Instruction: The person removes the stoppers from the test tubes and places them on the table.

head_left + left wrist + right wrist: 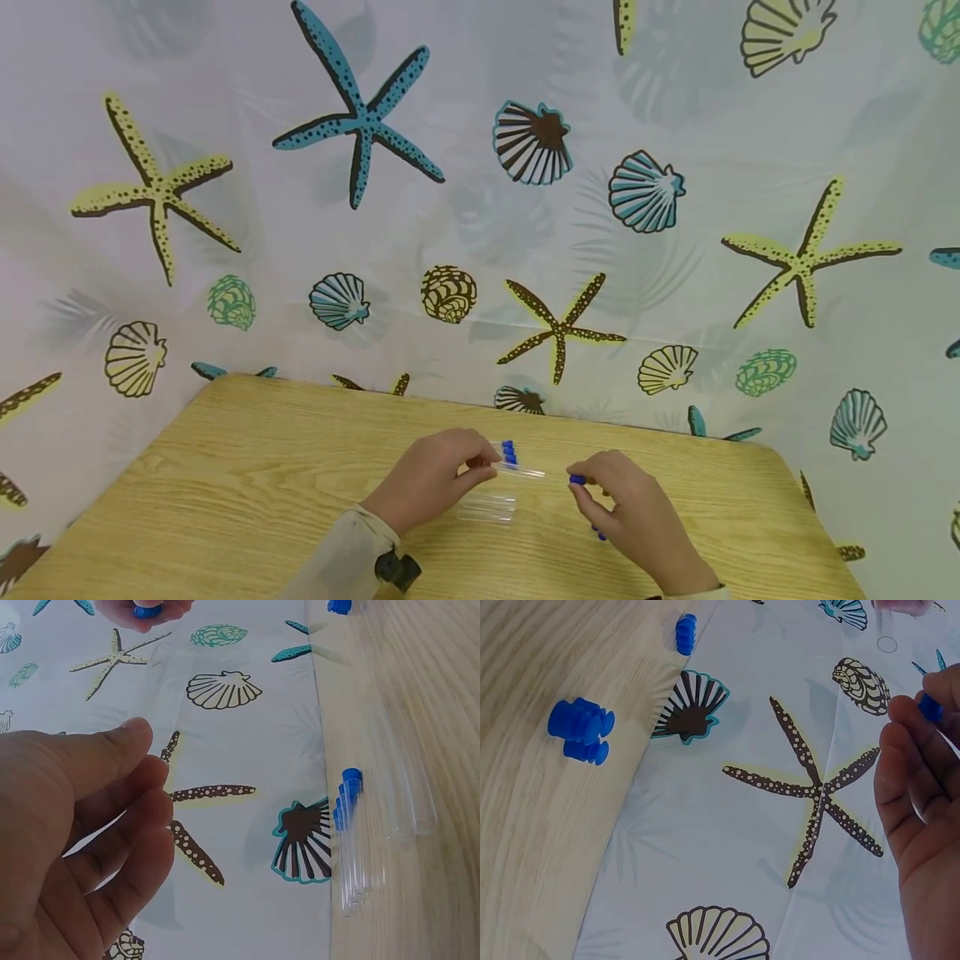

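My left hand (438,475) pinches a clear test tube (523,472) between thumb and fingers, its open end pointing right. To its right, my right hand (630,510) pinches a blue stopper (577,479) at the fingertips. Tube and stopper are a short gap apart, above the table. Several test tubes with blue stoppers (352,778) lie side by side beyond the left hand. Nearer, several unstoppered tubes (491,508) lie on the table below the left hand. A small group of loose blue stoppers (577,726) sits by the right hand, partly hidden by it in the head view.
Everything lies on a light wooden table (262,467). A white cloth (465,225) printed with starfish and shells hangs behind the table and along its sides. A dark wrist device (397,570) sits on the left sleeve.
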Demonstrator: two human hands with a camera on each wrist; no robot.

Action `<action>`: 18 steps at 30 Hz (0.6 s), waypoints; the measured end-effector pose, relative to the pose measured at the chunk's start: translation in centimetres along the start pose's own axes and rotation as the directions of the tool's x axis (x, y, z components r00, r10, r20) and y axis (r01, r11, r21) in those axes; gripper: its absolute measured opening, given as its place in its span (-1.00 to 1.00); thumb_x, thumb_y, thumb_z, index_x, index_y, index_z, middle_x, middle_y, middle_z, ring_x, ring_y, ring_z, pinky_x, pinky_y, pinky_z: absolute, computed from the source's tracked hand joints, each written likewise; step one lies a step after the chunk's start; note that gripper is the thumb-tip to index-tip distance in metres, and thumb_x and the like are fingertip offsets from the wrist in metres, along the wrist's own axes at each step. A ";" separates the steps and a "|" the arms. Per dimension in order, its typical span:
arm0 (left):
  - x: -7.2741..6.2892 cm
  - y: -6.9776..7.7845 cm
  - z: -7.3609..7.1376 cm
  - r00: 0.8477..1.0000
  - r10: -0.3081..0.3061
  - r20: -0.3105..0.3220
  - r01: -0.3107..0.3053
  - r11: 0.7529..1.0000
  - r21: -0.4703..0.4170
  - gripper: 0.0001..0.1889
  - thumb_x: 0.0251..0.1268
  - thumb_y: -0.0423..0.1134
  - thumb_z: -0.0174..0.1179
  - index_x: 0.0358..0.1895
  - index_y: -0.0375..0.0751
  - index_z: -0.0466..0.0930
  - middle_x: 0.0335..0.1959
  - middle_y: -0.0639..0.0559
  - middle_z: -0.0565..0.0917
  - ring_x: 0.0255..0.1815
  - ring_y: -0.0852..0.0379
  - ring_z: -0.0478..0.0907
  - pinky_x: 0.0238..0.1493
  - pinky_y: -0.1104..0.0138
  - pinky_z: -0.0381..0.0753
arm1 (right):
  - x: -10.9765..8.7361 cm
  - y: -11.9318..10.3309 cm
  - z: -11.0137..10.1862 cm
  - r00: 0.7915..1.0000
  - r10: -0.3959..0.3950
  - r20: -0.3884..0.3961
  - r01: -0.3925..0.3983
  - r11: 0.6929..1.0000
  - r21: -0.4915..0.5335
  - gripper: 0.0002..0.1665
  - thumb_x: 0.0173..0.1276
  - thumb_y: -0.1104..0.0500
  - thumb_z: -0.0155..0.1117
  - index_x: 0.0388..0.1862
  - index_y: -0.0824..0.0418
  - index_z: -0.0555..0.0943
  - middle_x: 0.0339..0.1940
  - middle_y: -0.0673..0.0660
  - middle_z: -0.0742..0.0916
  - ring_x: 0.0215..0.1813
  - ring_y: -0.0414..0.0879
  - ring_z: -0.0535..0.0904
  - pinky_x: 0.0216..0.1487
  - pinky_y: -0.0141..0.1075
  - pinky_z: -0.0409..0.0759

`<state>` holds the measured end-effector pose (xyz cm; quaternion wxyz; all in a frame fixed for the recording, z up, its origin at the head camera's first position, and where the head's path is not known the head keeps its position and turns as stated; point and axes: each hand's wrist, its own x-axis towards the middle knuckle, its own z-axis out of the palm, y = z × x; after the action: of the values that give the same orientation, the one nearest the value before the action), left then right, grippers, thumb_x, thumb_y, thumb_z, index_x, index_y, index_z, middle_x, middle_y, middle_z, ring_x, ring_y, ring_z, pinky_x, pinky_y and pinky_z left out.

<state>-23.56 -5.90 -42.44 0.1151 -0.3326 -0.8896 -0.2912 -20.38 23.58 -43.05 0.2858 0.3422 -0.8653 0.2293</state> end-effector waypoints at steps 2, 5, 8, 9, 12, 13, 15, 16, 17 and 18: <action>0.0 -0.3 0.1 0.999 -0.031 0.009 0.031 1.000 0.001 -0.88 0.46 -0.10 0.32 -0.04 0.10 0.75 -0.20 0.32 0.71 -0.24 0.44 0.57 -0.14 0.36 0.67 | -0.1 0.1 0.0 1.000 0.031 0.005 -0.031 1.000 0.000 -0.75 0.28 0.31 0.51 -0.08 0.11 0.74 -0.22 -0.12 0.73 -0.25 -0.35 0.57 -0.34 -0.43 0.63; 0.0 -0.6 0.2 0.998 -0.062 0.012 0.062 0.998 0.012 -0.87 0.47 -0.09 0.31 -0.03 0.09 0.76 -0.20 0.32 0.72 -0.24 0.44 0.58 -0.14 0.34 0.68 | -0.2 0.3 0.0 0.998 0.069 0.009 -0.069 0.997 -0.022 -0.76 0.29 0.31 0.50 -0.08 0.13 0.74 -0.24 -0.09 0.73 -0.25 -0.34 0.59 -0.34 -0.39 0.67; 0.0 -1.0 0.3 0.996 -0.083 0.007 0.083 0.996 0.027 -0.86 0.47 -0.10 0.31 -0.03 0.09 0.77 -0.20 0.32 0.73 -0.24 0.43 0.59 -0.14 0.33 0.68 | -0.2 0.6 0.0 0.993 0.118 0.014 -0.117 0.992 -0.050 -0.77 0.29 0.31 0.49 -0.10 0.12 0.73 -0.25 -0.08 0.73 -0.26 -0.30 0.61 -0.32 -0.40 0.67; 0.0 -1.1 0.3 0.996 -0.090 0.006 0.089 0.995 0.032 -0.86 0.47 -0.10 0.31 -0.03 0.09 0.78 -0.20 0.31 0.73 -0.24 0.43 0.59 -0.14 0.32 0.68 | -0.3 0.7 0.0 0.989 0.145 0.019 -0.144 0.988 -0.056 -0.77 0.28 0.32 0.49 -0.11 0.12 0.73 -0.26 -0.08 0.73 -0.26 -0.28 0.62 -0.32 -0.38 0.67; 0.0 -1.4 0.3 0.995 -0.101 0.001 0.101 0.994 0.048 -0.86 0.46 -0.11 0.32 -0.03 0.07 0.79 -0.19 0.29 0.74 -0.24 0.41 0.61 -0.15 0.31 0.68 | -0.3 0.9 0.0 0.964 0.261 0.053 -0.258 0.965 -0.054 -0.79 0.31 0.32 0.48 -0.14 0.07 0.71 -0.30 -0.13 0.73 -0.27 -0.30 0.62 -0.29 -0.37 0.67; 0.0 -1.5 0.4 0.995 -0.102 0.001 0.102 0.993 0.053 -0.86 0.45 -0.12 0.33 -0.04 0.07 0.79 -0.19 0.28 0.74 -0.25 0.40 0.61 -0.16 0.31 0.67 | -0.2 1.0 0.0 0.950 0.303 0.070 -0.300 0.953 -0.053 -0.80 0.32 0.31 0.47 -0.15 0.06 0.70 -0.32 -0.15 0.72 -0.28 -0.31 0.62 -0.28 -0.36 0.67; 0.0 -1.7 0.4 0.994 -0.112 0.004 0.111 0.992 0.064 -0.86 0.43 -0.13 0.34 -0.04 0.05 0.80 -0.19 0.26 0.75 -0.26 0.39 0.61 -0.17 0.32 0.67 | -0.3 1.2 0.0 0.924 0.368 0.102 -0.365 0.930 -0.054 -0.82 0.35 0.28 0.45 -0.16 0.04 0.69 -0.34 -0.18 0.71 -0.29 -0.30 0.62 -0.27 -0.34 0.66; 0.0 -1.9 0.5 0.993 -0.119 0.007 0.118 0.991 0.070 -0.86 0.43 -0.13 0.35 -0.04 0.04 0.80 -0.19 0.26 0.75 -0.26 0.39 0.61 -0.18 0.32 0.66 | -0.3 1.3 0.0 0.913 0.391 0.116 -0.387 0.920 -0.057 -0.84 0.36 0.27 0.44 -0.16 0.03 0.68 -0.35 -0.18 0.71 -0.29 -0.29 0.63 -0.26 -0.35 0.65; 0.0 -2.0 0.6 0.992 -0.129 0.012 0.128 0.989 0.074 -0.86 0.42 -0.14 0.35 -0.05 0.04 0.80 -0.20 0.26 0.75 -0.27 0.39 0.60 -0.19 0.32 0.66 | -0.4 1.4 0.0 0.906 0.405 0.127 -0.399 0.914 -0.065 -0.84 0.37 0.25 0.44 -0.17 0.02 0.68 -0.35 -0.18 0.70 -0.29 -0.26 0.64 -0.26 -0.35 0.64; 0.1 -2.0 0.6 0.990 -0.139 0.017 0.137 0.988 0.077 -0.86 0.42 -0.14 0.35 -0.05 0.04 0.81 -0.21 0.26 0.75 -0.28 0.38 0.60 -0.20 0.33 0.65 | -0.4 1.5 0.1 0.899 0.416 0.135 -0.410 0.909 -0.073 -0.85 0.37 0.24 0.45 -0.19 0.01 0.67 -0.35 -0.18 0.70 -0.28 -0.23 0.65 -0.26 -0.34 0.65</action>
<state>-24.96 -6.74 -43.83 0.0971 -0.2689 -0.9221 -0.2607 -21.26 24.77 -43.69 0.1729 0.1608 -0.9415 0.2404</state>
